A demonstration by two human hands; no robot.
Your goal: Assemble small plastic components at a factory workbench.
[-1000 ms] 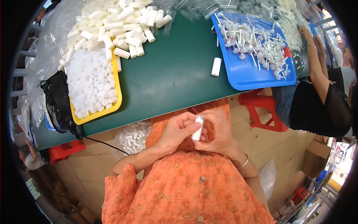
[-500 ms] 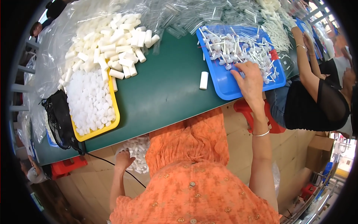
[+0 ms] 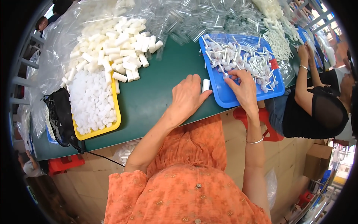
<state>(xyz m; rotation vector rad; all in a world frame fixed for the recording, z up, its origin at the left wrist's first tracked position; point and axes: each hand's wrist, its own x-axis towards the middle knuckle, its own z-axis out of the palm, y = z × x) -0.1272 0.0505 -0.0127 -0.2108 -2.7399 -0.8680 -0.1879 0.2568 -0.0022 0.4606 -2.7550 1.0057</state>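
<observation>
A short white foam-like cylinder (image 3: 206, 86) stands or lies on the green table. My left hand (image 3: 186, 96) reaches over the table just left of it, fingers stretched out, thumb spread by the cylinder's lower end; it is not gripping it. My right hand (image 3: 244, 89) is over the near left part of the blue tray (image 3: 223, 98). Its thumb and forefinger pinch a white stick with a round, cloudy cap (image 3: 226, 75). Many similar capped sticks (image 3: 246, 59) lie heaped in the tray.
Left stands a yellow tray (image 3: 117, 112) of small white caps (image 3: 93, 104), behind it a heap of off-white cylinders (image 3: 123, 48). Clear plastic tubes (image 3: 201, 18) and white sticks (image 3: 278, 44) cover the back. A black pouch (image 3: 61, 115) sits at left; a co-worker (image 3: 311, 100) is at right.
My left hand has come up from below the table edge to beside the white cylinder. My right hand has shifted slightly and its thumb and forefinger have closed on a capped stick.
</observation>
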